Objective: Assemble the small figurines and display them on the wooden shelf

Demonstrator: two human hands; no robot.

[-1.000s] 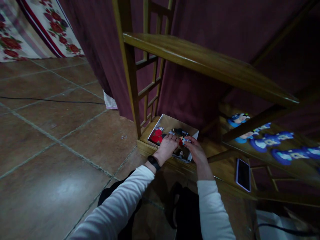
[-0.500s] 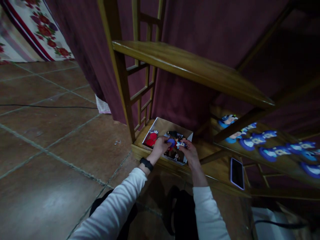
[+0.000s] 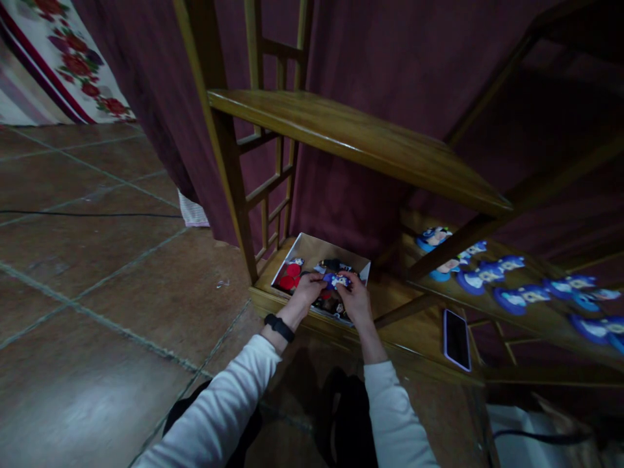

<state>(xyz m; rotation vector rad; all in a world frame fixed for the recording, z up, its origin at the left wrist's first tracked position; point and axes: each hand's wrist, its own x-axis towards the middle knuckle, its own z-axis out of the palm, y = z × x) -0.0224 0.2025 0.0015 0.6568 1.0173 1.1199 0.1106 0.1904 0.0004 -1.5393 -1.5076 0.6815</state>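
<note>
An open cardboard box (image 3: 312,246) sits on the bottom board of a wooden shelf, holding several small cartoon figures, one of them red (image 3: 291,275). My left hand (image 3: 308,289) and my right hand (image 3: 356,300) meet over the box's front. Both pinch one small blue and white figure (image 3: 336,281) between their fingertips. A black watch (image 3: 279,327) is on my left wrist.
A row of blue and white figures (image 3: 507,279) lies on a low shelf board at the right. A phone (image 3: 457,338) lies flat on the bottom board. A wooden shelf board (image 3: 361,140) juts out above the box. Tiled floor with a black cable (image 3: 88,213) spreads left.
Both hands rose from among the box's contents and came together, lifting a blue and white figure between them. The view shifted slightly to the right and down.
</note>
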